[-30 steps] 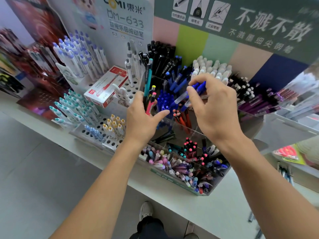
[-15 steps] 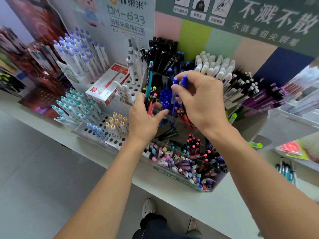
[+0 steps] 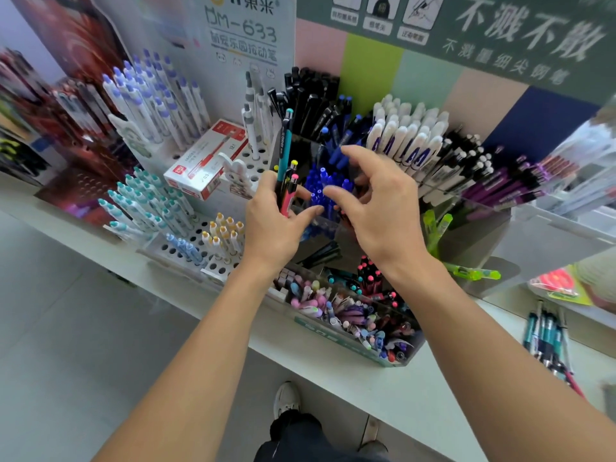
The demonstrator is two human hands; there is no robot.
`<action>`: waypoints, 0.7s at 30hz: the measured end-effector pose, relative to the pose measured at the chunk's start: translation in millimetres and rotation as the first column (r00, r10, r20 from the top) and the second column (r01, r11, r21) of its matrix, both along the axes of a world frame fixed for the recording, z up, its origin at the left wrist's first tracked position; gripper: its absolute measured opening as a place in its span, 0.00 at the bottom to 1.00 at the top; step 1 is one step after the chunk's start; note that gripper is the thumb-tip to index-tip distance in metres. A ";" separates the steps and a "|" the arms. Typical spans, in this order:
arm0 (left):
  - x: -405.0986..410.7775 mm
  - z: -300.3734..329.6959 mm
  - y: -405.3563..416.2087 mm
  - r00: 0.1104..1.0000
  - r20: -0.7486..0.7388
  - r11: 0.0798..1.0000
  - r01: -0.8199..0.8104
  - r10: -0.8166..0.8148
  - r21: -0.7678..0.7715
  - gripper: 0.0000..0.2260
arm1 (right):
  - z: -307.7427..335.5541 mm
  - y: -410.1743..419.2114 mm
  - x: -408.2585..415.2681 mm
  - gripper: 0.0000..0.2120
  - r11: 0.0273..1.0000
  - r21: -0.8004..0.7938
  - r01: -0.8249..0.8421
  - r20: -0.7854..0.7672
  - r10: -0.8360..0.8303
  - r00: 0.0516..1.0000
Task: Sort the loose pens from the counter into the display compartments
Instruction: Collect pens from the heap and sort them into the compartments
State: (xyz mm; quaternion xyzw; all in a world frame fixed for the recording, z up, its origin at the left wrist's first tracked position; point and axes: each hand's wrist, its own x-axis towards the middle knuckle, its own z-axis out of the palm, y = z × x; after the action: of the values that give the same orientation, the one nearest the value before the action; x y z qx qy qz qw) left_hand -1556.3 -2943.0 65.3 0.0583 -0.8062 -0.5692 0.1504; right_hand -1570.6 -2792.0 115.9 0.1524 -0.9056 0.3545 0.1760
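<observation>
- Left hand (image 3: 271,225) grips a small bunch of pens (image 3: 286,168) upright, incl. a teal one, at the display's (image 3: 396,360) left edge.
- Right hand (image 3: 376,208) hovers w/ fingers spread and loosely curled, holding nothing, just over the blue pens (image 3: 321,186) standing in a middle compartment.
- More loose pens (image 3: 546,338) lie on the counter (image 3: 333,371), far right.

Left hand (image 3: 276,225) gripping a bunch of upright pens (image 3: 287,168) beside a clear compartment of blue pens (image 3: 325,188). Right hand (image 3: 376,208) hovering just above those, fingers loosely curled, holding nothing. White counter (image 3: 383,391) beneath.
</observation>
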 end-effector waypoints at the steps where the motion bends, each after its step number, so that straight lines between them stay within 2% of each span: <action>1: -0.2 -1.2 -0.4 1.000 0.003 1.000 0.002 -0.002 -0.009 0.18 | 2.8 -0.4 -0.3 0.22 1.000 0.000 -0.021 -0.039 0.021 0.999; 6: 0.8 -2.7 -0.5 1.000 0.017 0.999 0.014 -0.015 0.040 0.18 | 12.1 -8.2 -6.3 0.09 0.977 0.191 -0.092 -0.138 0.120 0.983; 8: 4.0 -2.4 -1.8 0.999 0.048 0.997 0.011 -0.014 0.077 0.17 | 16.6 -9.0 -12.4 0.06 0.961 0.268 -0.068 -0.039 0.081 0.996; 10: 9.9 -2.1 -4.6 0.993 0.104 0.983 0.035 -0.054 0.178 0.12 | 19.4 -9.3 -18.3 0.04 0.911 0.412 -0.019 0.103 -0.026 0.994; 12: 19.0 -0.9 -7.8 0.972 0.172 0.922 0.083 -0.158 0.378 0.10 | 17.9 -11.1 -24.6 0.03 0.887 0.462 -0.025 0.199 -0.077 0.977; 15: 33.8 2.9 -11.5 0.903 0.233 0.782 0.159 -0.362 0.603 0.11 | 19.5 -15.9 -29.9 0.07 0.898 0.426 -0.112 0.315 -0.032 0.949; 18: 45.4 3.4 -12.9 0.825 0.224 0.660 0.220 -0.519 0.718 0.13 | 20.7 -12.5 -24.1 0.08 0.920 0.373 -0.117 0.333 -0.015 0.943; 21: 51.4 1.8 -14.2 0.793 0.212 0.614 0.243 -0.572 0.751 0.12 | 20.7 -7.0 -12.2 0.07 0.905 0.406 -0.125 0.263 0.015 0.965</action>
State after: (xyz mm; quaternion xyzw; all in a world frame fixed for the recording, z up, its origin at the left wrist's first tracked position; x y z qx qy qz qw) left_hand -1504.9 -2957.2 67.1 0.0442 -0.5373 -0.8176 -0.2024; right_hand -1582.8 -2799.0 136.6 0.1728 -0.9694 0.1744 0.0090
